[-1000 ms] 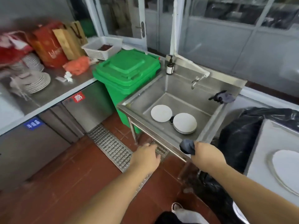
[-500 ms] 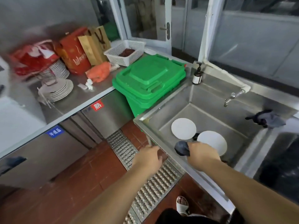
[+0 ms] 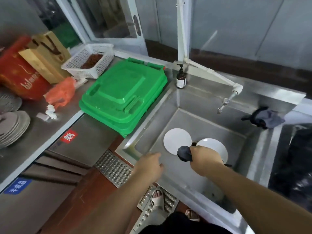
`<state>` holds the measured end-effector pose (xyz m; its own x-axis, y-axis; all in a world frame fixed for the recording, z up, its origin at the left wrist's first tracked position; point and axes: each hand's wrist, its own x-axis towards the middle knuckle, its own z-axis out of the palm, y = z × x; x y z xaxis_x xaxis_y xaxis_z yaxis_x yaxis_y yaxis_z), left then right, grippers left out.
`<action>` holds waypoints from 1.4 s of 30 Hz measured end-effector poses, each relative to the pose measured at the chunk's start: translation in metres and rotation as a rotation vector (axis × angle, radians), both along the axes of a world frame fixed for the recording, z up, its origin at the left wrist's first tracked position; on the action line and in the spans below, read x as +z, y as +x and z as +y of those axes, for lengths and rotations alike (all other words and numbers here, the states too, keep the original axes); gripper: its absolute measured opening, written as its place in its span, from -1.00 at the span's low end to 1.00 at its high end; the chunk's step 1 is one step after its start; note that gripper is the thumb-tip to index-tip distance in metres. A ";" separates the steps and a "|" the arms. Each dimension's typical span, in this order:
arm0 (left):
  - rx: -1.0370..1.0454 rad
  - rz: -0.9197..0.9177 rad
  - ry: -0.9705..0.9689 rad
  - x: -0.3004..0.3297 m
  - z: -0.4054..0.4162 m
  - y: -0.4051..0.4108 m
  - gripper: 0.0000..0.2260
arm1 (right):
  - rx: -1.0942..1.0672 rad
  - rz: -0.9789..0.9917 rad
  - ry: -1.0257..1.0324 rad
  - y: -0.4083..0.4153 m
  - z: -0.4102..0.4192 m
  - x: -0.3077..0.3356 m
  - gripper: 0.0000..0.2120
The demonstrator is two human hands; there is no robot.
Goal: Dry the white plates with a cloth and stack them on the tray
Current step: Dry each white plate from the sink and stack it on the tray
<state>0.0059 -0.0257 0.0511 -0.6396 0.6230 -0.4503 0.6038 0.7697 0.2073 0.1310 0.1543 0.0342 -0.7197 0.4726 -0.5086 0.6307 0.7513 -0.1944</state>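
Green bin (image 3: 122, 97) at 10 o'clock, hard against left sink rim (image 3: 150, 115). Left hand (image 3: 148, 166) over near-left sink edge, fingers loosely curled, holding nothing. 2 white plates on basin floor: left plate (image 3: 176, 141) flat at 12 o'clock, right plate (image 3: 213, 146) just beside, partly covered. Right hand (image 3: 205, 157) above it, clenched round dark cloth (image 3: 184, 153). Bare basin floor beyond, toward tap (image 3: 223, 103) at 1 o'clock.

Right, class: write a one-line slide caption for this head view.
Right hand holding a dark cloth reaches over white plates in a steel sink.
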 end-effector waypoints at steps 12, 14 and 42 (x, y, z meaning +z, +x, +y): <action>-0.312 -0.181 -0.114 -0.085 0.079 -0.127 -0.65 | -0.672 -0.008 -0.136 -0.046 0.023 -0.043 -0.82; -0.353 -0.206 -0.127 -0.097 0.089 -0.142 -0.64 | -0.764 0.004 -0.177 -0.049 0.023 -0.050 -0.85; 0.843 -0.616 -0.046 -0.371 0.181 -0.177 -0.86 | -1.538 0.171 -0.552 -0.074 0.054 -0.263 -0.77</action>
